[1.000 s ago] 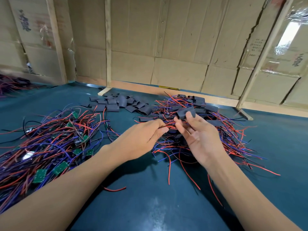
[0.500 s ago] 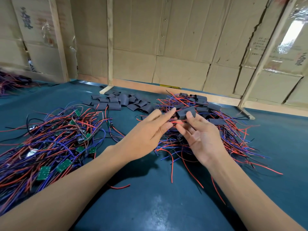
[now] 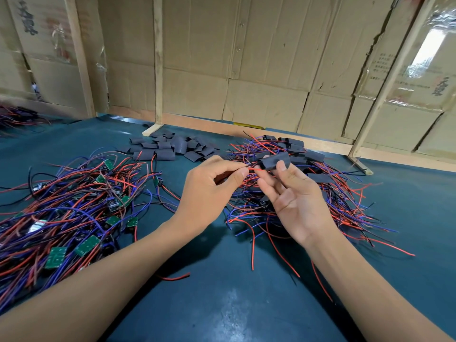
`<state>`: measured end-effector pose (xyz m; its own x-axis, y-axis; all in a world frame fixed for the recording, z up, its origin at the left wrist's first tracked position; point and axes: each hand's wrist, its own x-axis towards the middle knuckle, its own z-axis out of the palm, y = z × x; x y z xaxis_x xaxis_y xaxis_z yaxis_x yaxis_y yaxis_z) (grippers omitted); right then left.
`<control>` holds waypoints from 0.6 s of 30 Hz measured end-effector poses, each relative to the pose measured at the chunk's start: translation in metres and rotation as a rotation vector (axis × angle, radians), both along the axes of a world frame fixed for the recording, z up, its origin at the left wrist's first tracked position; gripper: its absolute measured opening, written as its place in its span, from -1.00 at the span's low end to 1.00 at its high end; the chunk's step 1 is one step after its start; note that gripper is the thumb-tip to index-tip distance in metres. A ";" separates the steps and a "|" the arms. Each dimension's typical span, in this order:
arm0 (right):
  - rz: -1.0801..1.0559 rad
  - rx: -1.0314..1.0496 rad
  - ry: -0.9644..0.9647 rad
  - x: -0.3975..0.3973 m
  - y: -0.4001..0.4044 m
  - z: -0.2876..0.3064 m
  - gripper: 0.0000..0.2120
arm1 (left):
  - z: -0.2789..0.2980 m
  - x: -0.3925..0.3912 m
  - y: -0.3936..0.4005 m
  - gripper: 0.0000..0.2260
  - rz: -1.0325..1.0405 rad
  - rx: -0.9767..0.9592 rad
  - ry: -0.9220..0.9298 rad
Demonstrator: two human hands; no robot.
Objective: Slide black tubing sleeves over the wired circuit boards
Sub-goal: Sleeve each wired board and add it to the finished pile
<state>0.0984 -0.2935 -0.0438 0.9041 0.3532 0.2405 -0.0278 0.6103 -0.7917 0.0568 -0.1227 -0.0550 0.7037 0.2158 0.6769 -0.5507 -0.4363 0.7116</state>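
My right hand pinches a black tubing sleeve between thumb and fingertips, palm turned up. My left hand pinches the red wires that run out of the sleeve's left end. Both hands hover above a pile of sleeved boards with red and purple wires. At the left lies a heap of bare green circuit boards with wires. A loose stack of flat black sleeves sits behind, between the two piles.
Everything rests on a dark teal table. A cardboard wall with wooden posts closes off the back. Another bundle of wires lies at the far left edge. A stray red wire lies near my left forearm.
My left hand, which opened half a second ago, has curled back and now pinches the wires at the sleeve's end. My right hand keeps the sleeve in about the same place.
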 end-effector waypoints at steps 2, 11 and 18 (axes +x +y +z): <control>0.000 0.011 0.015 0.000 0.000 -0.001 -0.91 | -0.001 0.001 -0.001 -0.91 -0.001 -0.033 0.002; 0.035 0.078 0.007 0.000 0.002 0.000 -0.88 | -0.002 0.003 -0.002 -0.89 -0.065 -0.161 0.012; 0.058 0.086 0.005 -0.003 0.004 -0.001 -0.95 | -0.003 0.002 -0.004 -0.88 -0.030 -0.068 -0.002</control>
<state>0.0959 -0.2891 -0.0452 0.8841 0.3829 0.2679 -0.0684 0.6732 -0.7363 0.0589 -0.1264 -0.0582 0.7090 0.2405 0.6629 -0.5642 -0.3704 0.7379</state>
